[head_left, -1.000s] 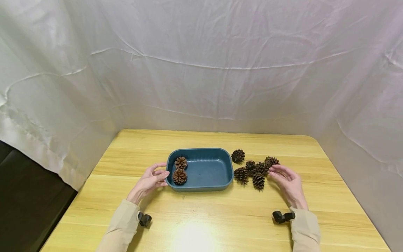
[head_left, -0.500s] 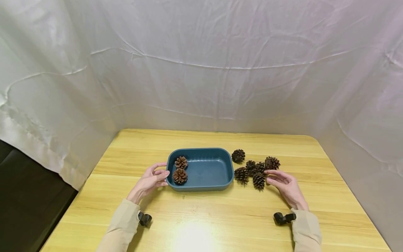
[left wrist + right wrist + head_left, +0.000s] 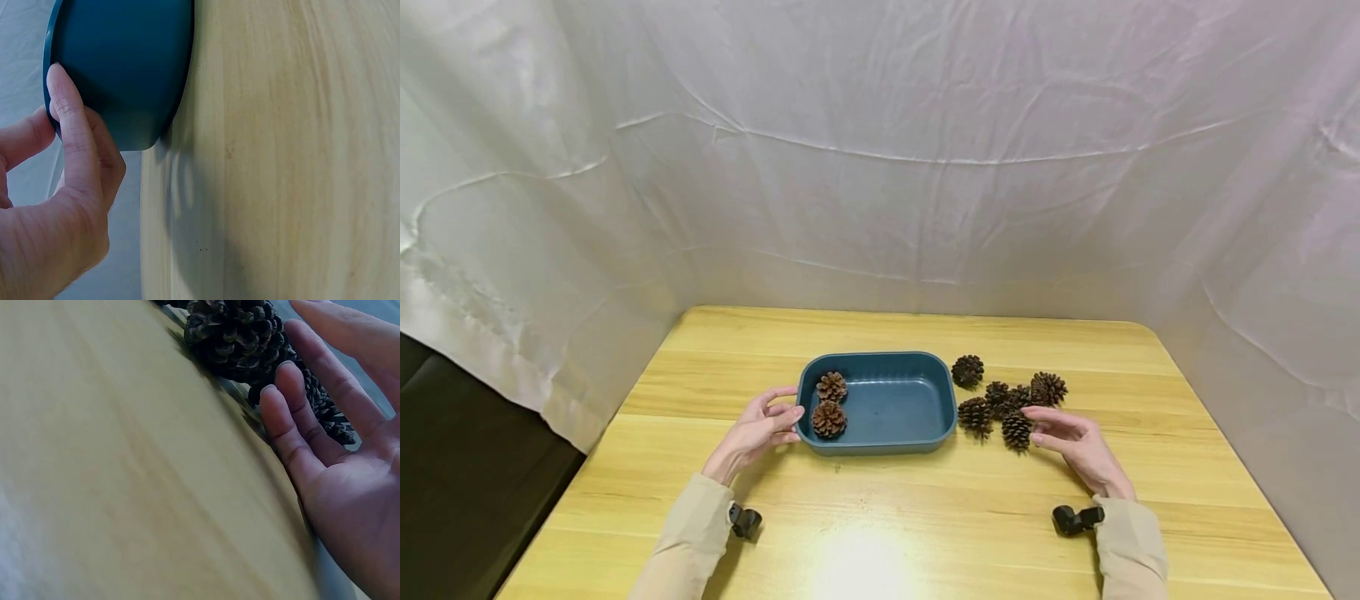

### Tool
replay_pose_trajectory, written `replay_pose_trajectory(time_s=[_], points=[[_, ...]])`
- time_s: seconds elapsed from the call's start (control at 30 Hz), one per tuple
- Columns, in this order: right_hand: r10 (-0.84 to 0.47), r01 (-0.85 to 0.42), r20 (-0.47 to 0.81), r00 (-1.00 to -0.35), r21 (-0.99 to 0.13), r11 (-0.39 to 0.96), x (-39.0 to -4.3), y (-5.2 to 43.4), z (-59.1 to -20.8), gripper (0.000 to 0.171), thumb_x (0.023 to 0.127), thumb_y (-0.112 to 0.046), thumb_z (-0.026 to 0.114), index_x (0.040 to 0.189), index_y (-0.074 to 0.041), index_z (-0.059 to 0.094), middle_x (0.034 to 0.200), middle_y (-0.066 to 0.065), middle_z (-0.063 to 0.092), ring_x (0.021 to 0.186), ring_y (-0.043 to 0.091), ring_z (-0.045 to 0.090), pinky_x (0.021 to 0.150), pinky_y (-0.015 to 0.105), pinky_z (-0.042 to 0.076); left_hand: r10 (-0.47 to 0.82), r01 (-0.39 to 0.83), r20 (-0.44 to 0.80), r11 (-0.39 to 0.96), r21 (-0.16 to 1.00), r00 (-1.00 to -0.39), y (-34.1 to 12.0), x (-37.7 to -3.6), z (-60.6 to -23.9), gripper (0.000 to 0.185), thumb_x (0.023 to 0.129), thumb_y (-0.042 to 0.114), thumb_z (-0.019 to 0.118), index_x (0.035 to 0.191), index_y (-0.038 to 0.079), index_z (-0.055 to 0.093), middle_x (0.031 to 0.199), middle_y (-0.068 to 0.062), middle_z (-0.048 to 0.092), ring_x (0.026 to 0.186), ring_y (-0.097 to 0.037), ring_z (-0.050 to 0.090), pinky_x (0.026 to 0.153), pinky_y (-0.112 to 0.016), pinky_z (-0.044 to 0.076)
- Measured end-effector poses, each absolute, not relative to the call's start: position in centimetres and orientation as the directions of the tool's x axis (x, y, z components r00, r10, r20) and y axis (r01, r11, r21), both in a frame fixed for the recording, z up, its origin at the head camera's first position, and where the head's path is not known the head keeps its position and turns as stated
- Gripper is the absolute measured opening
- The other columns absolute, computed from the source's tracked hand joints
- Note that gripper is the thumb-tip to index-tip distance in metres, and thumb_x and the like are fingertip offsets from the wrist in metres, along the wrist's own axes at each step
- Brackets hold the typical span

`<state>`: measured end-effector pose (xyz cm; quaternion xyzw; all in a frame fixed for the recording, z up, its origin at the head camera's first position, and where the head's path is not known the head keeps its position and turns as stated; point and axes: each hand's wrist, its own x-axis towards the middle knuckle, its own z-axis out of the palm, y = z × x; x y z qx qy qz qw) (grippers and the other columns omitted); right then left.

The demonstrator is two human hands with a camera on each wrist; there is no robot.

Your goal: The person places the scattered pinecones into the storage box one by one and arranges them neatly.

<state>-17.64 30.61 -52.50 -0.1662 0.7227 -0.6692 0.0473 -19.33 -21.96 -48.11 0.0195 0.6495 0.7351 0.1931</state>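
A dark teal tray [image 3: 887, 404] sits mid-table with two pine cones [image 3: 829, 418] at its left end. My left hand [image 3: 758, 432] rests against the tray's left end [image 3: 119, 69], with fingers [image 3: 72, 119] laid on its outer wall. Several loose pine cones [image 3: 1009, 400] lie in a cluster to the right of the tray. My right hand [image 3: 1070, 442] is open, its fingertips [image 3: 281, 394] touching the nearest cone [image 3: 1017, 430], seen close up as a cone [image 3: 240, 334] in the right wrist view.
The wooden table [image 3: 880, 517] has bare surface in front of the tray and at both sides. A wrinkled white sheet [image 3: 880, 167] hangs behind and around the table. One cone [image 3: 967, 370] lies apart near the tray's far right corner.
My right hand has slid left and nearer, from beside the rightmost cone to the front cone. The left hand and tray have not moved.
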Motion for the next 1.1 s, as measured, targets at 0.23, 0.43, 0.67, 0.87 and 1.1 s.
replay_pose_trajectory(time_s=[0.23, 0.43, 0.67, 0.87, 1.1], points=[[-0.299, -0.189, 0.141, -0.944, -0.972, 0.137, -17.64, 30.49, -52.29, 0.046, 0.088, 0.008, 0.068, 0.132, 0.014, 0.054, 0.129, -0.015, 0.068, 0.107, 0.002, 0.064, 0.092, 0.016, 0.054, 0.301, -0.263, -0.229, -0.079, 0.962, -0.926, -21.91, -19.37, -48.19, 0.057, 0.101, 0.002, 0.054, 0.149, -0.008, 0.024, 0.099, -0.001, 0.063, 0.074, -0.007, 0.063, 0.071, -0.022, 0.062], [-0.298, -0.195, 0.123, -0.947, -0.954, 0.226, -17.66, 30.48, -52.29, 0.049, 0.085, 0.004, 0.073, 0.132, 0.006, 0.059, 0.133, -0.007, 0.063, 0.103, 0.003, 0.063, 0.091, 0.015, 0.054, 0.301, -0.263, -0.230, -0.076, 0.962, -0.925, -21.81, -19.42, -48.26, 0.057, 0.101, 0.001, 0.054, 0.149, -0.008, 0.025, 0.100, -0.001, 0.063, 0.074, -0.007, 0.063, 0.071, -0.022, 0.062], [-0.302, -0.175, 0.094, -0.949, -0.951, 0.254, -17.57, 30.08, -52.09, 0.054, 0.083, 0.001, 0.076, 0.134, 0.004, 0.059, 0.131, -0.005, 0.058, 0.101, 0.004, 0.061, 0.091, 0.015, 0.055, 0.307, -0.251, -0.214, -0.085, 0.964, -0.927, -22.02, -19.39, -48.30, 0.058, 0.102, 0.002, 0.054, 0.149, -0.009, 0.023, 0.099, -0.001, 0.064, 0.073, -0.006, 0.063, 0.071, -0.022, 0.062], [-0.296, -0.174, 0.092, -0.951, -0.949, 0.262, -17.57, 29.86, -52.16, 0.060, 0.082, 0.002, 0.076, 0.137, 0.009, 0.052, 0.126, -0.014, 0.057, 0.100, 0.004, 0.060, 0.091, 0.014, 0.055, 0.307, -0.256, -0.217, -0.091, 0.962, -0.926, -22.05, -19.38, -48.37, 0.059, 0.102, 0.002, 0.054, 0.149, -0.009, 0.023, 0.100, -0.001, 0.065, 0.073, -0.006, 0.064, 0.070, -0.021, 0.062], [-0.316, -0.219, 0.130, -0.940, -0.939, 0.265, -17.59, 29.88, -52.31, 0.054, 0.084, 0.003, 0.075, 0.134, 0.009, 0.056, 0.122, -0.006, 0.054, 0.097, 0.005, 0.058, 0.089, 0.013, 0.054, 0.314, -0.250, -0.209, -0.094, 0.964, -0.926, -22.05, -19.35, -48.37, 0.059, 0.102, 0.002, 0.054, 0.150, -0.010, 0.022, 0.098, 0.000, 0.065, 0.073, -0.006, 0.064, 0.070, -0.022, 0.062]])
